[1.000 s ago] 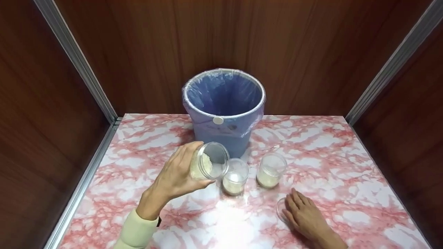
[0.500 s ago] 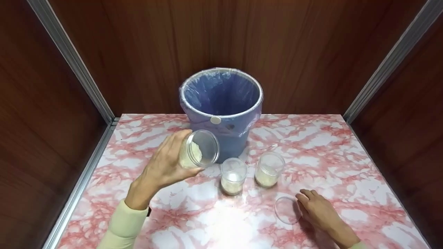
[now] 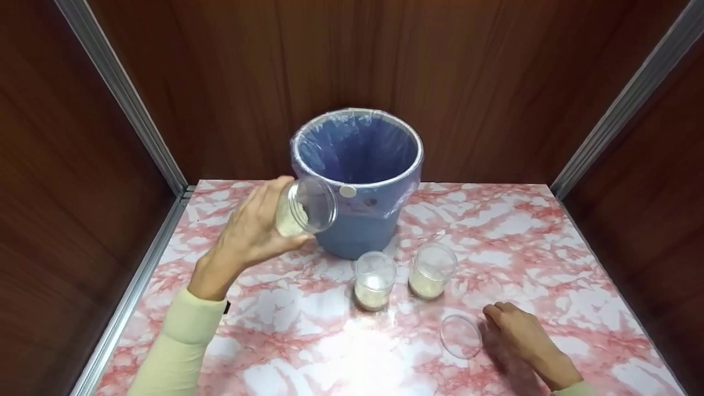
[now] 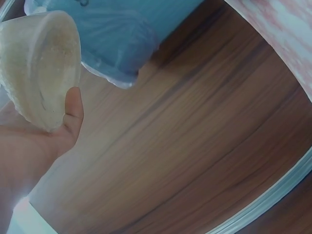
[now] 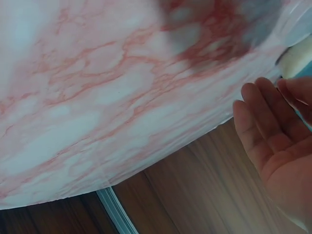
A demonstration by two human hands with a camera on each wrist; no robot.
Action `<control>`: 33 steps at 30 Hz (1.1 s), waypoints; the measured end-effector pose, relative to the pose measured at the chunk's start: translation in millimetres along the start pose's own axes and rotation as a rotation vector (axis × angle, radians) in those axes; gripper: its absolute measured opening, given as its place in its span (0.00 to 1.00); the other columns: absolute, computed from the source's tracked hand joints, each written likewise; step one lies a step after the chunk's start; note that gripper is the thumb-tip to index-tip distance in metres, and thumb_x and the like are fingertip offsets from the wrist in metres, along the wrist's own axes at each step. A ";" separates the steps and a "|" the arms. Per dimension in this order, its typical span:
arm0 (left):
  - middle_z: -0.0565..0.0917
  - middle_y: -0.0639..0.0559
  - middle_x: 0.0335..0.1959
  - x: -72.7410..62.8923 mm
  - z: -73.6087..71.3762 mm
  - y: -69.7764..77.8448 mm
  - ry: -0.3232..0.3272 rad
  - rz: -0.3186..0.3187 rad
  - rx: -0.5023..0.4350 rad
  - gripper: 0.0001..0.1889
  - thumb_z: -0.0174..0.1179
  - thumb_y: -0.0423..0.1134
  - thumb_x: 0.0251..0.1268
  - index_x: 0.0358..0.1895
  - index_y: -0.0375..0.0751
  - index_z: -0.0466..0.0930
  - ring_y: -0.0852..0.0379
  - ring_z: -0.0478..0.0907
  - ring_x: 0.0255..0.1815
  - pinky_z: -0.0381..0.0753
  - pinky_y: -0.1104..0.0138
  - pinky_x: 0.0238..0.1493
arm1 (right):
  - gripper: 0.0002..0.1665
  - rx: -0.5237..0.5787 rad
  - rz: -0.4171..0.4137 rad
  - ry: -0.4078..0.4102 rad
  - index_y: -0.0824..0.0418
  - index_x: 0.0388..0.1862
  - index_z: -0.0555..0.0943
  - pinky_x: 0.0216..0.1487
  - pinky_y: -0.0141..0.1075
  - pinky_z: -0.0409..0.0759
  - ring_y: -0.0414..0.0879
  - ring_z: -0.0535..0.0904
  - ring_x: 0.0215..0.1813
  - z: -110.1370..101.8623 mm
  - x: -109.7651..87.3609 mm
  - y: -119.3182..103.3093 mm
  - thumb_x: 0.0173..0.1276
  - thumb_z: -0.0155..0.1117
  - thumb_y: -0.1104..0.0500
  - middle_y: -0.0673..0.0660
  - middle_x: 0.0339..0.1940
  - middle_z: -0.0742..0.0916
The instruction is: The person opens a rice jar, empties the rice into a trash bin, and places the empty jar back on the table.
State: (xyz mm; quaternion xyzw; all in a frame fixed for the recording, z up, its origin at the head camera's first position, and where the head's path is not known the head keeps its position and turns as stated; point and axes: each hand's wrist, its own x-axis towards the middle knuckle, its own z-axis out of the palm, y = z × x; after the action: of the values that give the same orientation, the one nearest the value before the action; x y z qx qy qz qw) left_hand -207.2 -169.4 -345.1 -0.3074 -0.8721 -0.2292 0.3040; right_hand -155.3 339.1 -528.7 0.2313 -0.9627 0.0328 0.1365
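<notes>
Currently the left hand [image 3: 250,225] had its grip wrapped round a clear cylindrical plastic jar [image 3: 308,204] holding pale grains. Jar was raised above the tabletop [image 3: 275,352], tipped well over, mouth towards the person's right; grains lay towards its base end. From the head view it overlapped the front-left rim of a blue round bin [image 3: 357,234]; could not tell whether the two touched. Left wrist view showed a digit bent against the jar's side.

Right hand [image 3: 517,330] was off to the right, its grip relaxed, fingers slightly bent. Just beside the fingertips, a thin clear round lid [image 3: 461,336] lay flat.

Two more clear plastic jars stood upright in front of the bin: a nearer-left jar [image 3: 375,280] and a right-hand jar [image 3: 433,271], close but apart, each with pale contents low down.

Bin stood at the back, lined with a translucent purplish bag [image 3: 404,190] folded over its rim; a small white disc [image 3: 347,191] showed at the front. Tabletop was red-and-white marbled, with a brown wood-grain panel [image 3: 247,93] behind.
</notes>
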 end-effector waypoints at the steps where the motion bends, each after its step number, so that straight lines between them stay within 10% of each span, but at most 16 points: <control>1: 0.78 0.41 0.54 2.6 -1.3 -2.2 -0.004 -0.008 0.006 0.46 0.76 0.54 0.41 0.64 0.37 0.67 0.47 0.76 0.54 0.76 0.55 0.60 | 0.13 0.005 0.013 -0.013 0.52 0.27 0.74 0.22 0.31 0.67 0.38 0.68 0.28 -0.5 1.0 0.5 0.61 0.68 0.66 0.42 0.22 0.71; 33: 0.71 0.37 0.64 90.4 -23.0 -19.5 -0.267 -0.292 0.272 0.50 0.74 0.56 0.44 0.69 0.44 0.58 0.36 0.69 0.61 0.73 0.40 0.52 | 0.16 0.047 0.147 -0.149 0.52 0.22 0.70 0.20 0.39 0.68 0.41 0.66 0.19 -1.5 -7.8 12.4 0.64 0.66 0.56 0.47 0.18 0.71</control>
State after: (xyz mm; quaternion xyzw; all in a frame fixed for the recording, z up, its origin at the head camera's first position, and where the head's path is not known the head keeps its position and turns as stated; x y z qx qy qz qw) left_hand -268.0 -160.8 -272.2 -0.1619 -0.9625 -0.1086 0.1885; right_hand -153.9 353.7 -529.5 0.1648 -0.9835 0.0480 0.0562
